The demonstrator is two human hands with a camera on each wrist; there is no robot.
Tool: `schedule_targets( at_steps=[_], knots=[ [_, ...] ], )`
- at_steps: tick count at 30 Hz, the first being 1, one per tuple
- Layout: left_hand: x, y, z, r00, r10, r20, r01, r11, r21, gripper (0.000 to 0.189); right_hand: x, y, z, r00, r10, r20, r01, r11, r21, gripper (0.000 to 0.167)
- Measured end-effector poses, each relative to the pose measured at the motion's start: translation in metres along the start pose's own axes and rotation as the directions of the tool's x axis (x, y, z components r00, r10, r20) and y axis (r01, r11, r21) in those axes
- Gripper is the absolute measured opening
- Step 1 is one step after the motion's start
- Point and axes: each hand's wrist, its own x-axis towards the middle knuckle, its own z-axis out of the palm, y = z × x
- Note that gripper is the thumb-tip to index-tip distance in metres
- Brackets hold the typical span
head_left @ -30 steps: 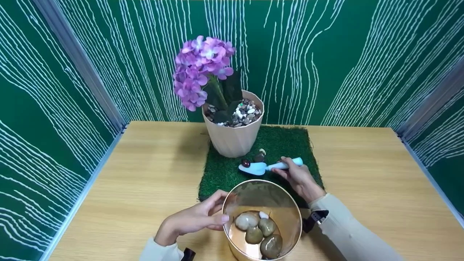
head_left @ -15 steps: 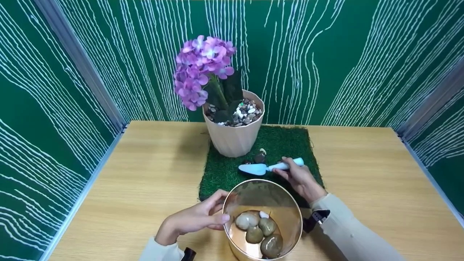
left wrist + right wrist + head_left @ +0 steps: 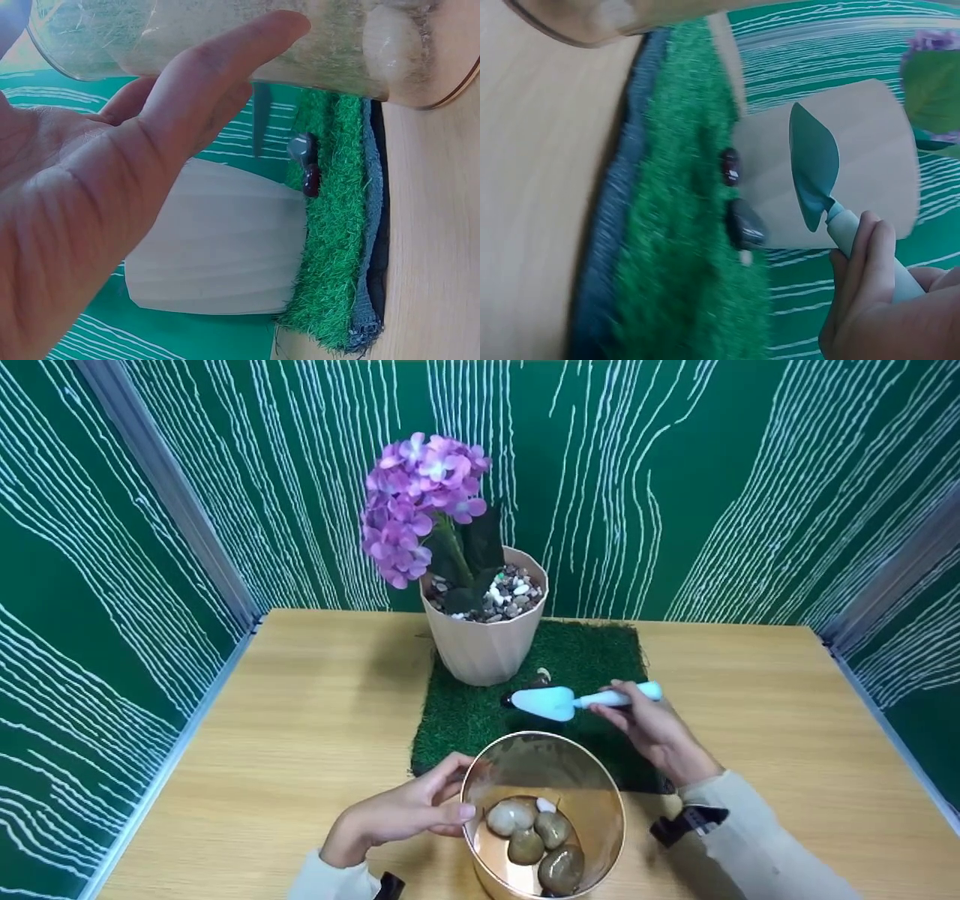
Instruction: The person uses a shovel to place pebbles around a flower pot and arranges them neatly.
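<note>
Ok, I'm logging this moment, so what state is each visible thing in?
Mat: spread on the table
Pot: upright on the mat
Pebbles: lying in the pot
Flower: standing in the pot, in bloom
Container: upright, uncovered, held by the left grip
Container stones: lying at the bottom
Trowel: raised above the mat, in the right grip
Red stone: on the mat
Grey stone: on the mat

The left hand (image 3: pixel 112 165) holds a see-through rounded container (image 3: pixel 330 56), and one pale smooth stone (image 3: pixel 392 43) is visible through its wall. Behind the hand, a beige ridged pot (image 3: pixel 225 244) stands on a green artificial-grass mat (image 3: pixel 334 247). On this mat, one shiny grey stone (image 3: pixel 301 148) lies just beside a dark red oval stone (image 3: pixel 311 181).
</note>
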Motion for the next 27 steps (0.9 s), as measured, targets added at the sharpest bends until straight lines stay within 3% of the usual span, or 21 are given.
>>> schedule_targets(
  at_steps=[12, 19, 27],
  knots=[
    [-0.002, 0.002, 0.002, 1.0, 0.002, -0.001, -0.002, 1.0, 0.01, 0.072, -0.039, -0.034, -0.015, 0.997, -0.024, 0.07, 0.032, 0.992, -0.123, 0.043],
    [-0.001, 0.0, 0.0, 1.0, -0.01, -0.01, 0.011, 1.0, 0.017, 0.074, -0.058, -0.039, -0.013, 0.993, -0.084, 0.082, 0.103, 0.959, -0.265, 0.044],
    [0.0, -0.001, 0.001, 1.0, 0.006, -0.01, -0.006, 1.0, 0.009, 0.075, -0.079, -0.043, -0.007, 0.985, -0.152, 0.087, 0.172, 0.934, -0.312, 0.048]
  ],
)
